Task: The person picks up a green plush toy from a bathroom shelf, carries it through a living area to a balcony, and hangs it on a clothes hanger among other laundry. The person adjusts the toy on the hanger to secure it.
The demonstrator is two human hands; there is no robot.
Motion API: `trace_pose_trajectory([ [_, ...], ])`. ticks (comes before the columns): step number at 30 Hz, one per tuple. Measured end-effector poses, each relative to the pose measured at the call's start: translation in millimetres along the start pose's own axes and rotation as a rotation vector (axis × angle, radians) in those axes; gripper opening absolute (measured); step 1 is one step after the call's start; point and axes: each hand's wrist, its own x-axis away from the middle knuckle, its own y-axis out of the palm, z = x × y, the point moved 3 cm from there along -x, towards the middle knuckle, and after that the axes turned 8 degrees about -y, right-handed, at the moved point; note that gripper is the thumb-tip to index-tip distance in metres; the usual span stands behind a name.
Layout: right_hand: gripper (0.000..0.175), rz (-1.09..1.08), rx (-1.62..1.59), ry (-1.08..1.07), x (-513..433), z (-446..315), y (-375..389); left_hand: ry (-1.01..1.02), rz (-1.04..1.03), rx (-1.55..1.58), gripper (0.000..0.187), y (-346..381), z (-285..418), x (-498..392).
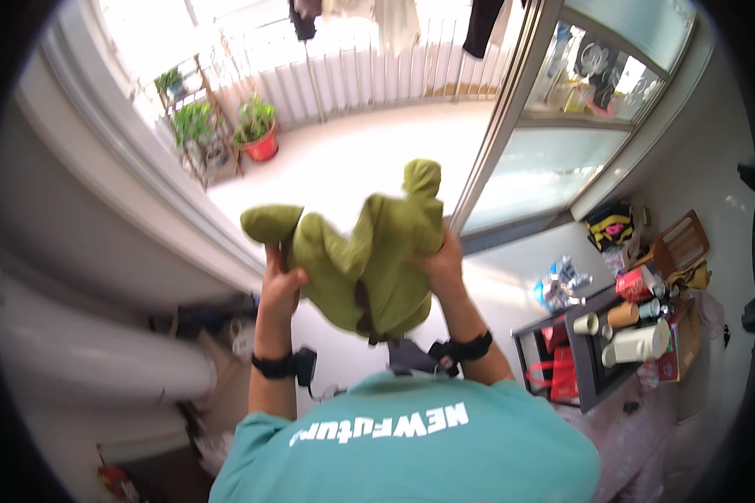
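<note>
A green plush toy is held up in front of my chest, between both hands. Dark brown patches run along its lower middle, and rounded limb-like parts stick up at its left and right. My left hand grips its left side, thumb showing and the other fingers partly behind the fabric. On the opposite side, my right hand clasps the toy near its upright knob, with most fingers hidden. Each wrist wears a black strap with a small device.
Ahead, a glass sliding door borders a balcony with a red flowerpot, a plant stand and hanging clothes. At right stand a dark table bearing cups and a pale flask, and a wooden chair. A white cylinder is at left.
</note>
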Motion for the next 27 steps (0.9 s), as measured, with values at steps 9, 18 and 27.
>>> trace_pose_trajectory([
  [9, 0.092, -0.339, -0.145, 0.090, -262, 45, -25, 0.018, 0.146, 0.046, 0.045, -14, -10, -256],
  [18, 0.099, -0.348, -0.214, 0.077, -467, 93, -86, 0.081, 0.143, -0.018, 0.049, -31, -40, -503],
  [27, 0.072, -0.216, 0.477, 0.090, -640, 78, -200, -0.037, -0.075, -0.009, 0.049, -15, -66, -755],
])
